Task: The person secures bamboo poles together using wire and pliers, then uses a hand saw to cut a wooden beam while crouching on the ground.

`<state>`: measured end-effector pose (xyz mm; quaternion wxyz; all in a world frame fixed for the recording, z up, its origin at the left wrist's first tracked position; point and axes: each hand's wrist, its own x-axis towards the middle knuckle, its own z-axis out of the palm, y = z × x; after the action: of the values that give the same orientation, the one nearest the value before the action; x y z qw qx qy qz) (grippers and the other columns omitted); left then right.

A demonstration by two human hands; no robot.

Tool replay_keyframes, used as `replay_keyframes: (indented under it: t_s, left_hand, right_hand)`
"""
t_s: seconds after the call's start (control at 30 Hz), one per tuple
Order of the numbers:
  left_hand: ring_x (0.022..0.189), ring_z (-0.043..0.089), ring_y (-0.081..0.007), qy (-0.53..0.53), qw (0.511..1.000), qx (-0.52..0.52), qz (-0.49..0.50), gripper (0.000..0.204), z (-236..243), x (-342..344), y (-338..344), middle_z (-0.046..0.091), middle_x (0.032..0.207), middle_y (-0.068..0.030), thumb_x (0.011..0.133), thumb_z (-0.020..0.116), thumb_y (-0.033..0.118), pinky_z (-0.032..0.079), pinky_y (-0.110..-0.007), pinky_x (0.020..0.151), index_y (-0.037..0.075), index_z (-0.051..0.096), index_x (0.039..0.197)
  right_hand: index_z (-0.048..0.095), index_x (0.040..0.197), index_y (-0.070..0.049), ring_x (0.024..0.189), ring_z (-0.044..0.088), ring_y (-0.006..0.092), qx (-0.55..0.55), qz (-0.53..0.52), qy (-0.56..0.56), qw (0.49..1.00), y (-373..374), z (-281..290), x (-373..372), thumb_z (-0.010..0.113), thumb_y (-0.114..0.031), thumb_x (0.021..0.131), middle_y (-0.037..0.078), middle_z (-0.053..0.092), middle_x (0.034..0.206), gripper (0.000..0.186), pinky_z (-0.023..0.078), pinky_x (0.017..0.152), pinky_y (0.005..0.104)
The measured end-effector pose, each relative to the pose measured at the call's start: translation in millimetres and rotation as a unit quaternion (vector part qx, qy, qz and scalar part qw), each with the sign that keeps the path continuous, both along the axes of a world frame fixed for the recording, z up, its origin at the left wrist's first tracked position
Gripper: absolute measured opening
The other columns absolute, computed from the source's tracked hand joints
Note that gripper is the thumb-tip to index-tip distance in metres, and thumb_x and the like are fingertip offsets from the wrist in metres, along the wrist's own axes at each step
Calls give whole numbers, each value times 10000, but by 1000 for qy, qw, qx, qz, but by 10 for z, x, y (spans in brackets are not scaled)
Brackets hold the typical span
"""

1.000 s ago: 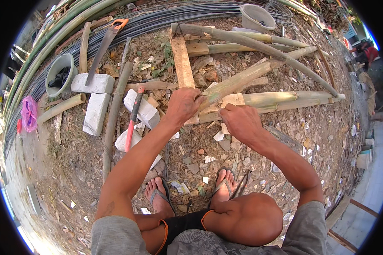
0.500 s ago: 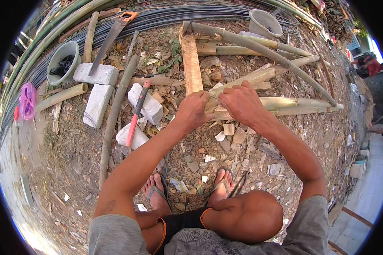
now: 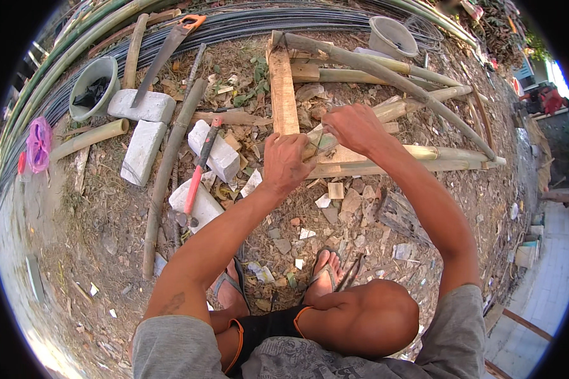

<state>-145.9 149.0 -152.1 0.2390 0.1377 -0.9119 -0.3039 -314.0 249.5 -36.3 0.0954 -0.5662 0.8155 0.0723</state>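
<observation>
A frame of bamboo poles (image 3: 417, 104) lies on the ground in front of me, with a flat wooden plank (image 3: 286, 95) across its left end. My left hand (image 3: 287, 163) is curled over the near corner, where the plank meets the bamboo, its thumb toward the pole end. Just right of it, my right hand (image 3: 355, 129) is raised slightly above the joint with fingers pinched. A thin dark strand (image 3: 320, 143), which looks like tie wire, runs from the joint up to those fingers. The fingertips of both hands are partly hidden.
To the left lie a hammer (image 3: 200, 167) with a red and black handle, white blocks (image 3: 143, 151), a bamboo pole (image 3: 176, 164) and a handsaw (image 3: 164, 60). Buckets (image 3: 96, 88) stand at the far left and far right (image 3: 392, 36). Long dark rods (image 3: 246, 25) stretch behind. Rubble covers the ground.
My right hand has lifted up and away from the joint, turning at the wrist, and the strand now shows below it. My left hand has closed further over the corner.
</observation>
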Motion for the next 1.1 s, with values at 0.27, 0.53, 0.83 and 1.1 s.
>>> replay_keyframes:
  t_s: [0.27, 0.53, 0.83, 1.1]
  left_hand:
    - [1140, 682, -253, 19, 997, -39, 71, 500, 1, -31, 163, 763, 1097, -69, 728, 906, 348, 378, -502, 1098, 96, 712, 1115]
    - [1141, 673, -239, 14, 996, -24, 88, 533, -10, -25, 182, 758, 1116, -55, 715, 899, 347, 380, -490, 1100, 104, 719, 1153]
    - [1191, 649, -250, 51, 997, -14, 50, 536, -103, 39, 52, 755, 1161, -46, 715, 891, 311, 394, -469, 1115, 116, 735, 1188]
    - [1182, 654, -252, -39, 999, -1, 15, 526, 54, -5, -7, 766, 1095, -57, 710, 921, 268, 428, -480, 1054, 125, 739, 1182]
  right_hand:
    - [725, 1004, -102, 1004, 709, 312, -103, 134, 73, 983, 20, -126, -80, 676, -226, 965, 82, 734, 993, 139, 486, 927, 471]
    - [728, 991, -69, 945, 735, 314, -17, 55, 83, 995, 347, -5, 84, 634, -103, 927, 117, 734, 1005, 119, 528, 844, 477]
    - [756, 911, -95, 972, 725, 285, -58, 146, 116, 981, 91, 92, 317, 669, -104, 885, 96, 705, 949, 92, 525, 887, 480]
    - [792, 985, -133, 1113, 664, 250, -78, 168, 162, 969, -11, -27, 121, 680, -104, 897, 27, 735, 1132, 146, 364, 1141, 612]
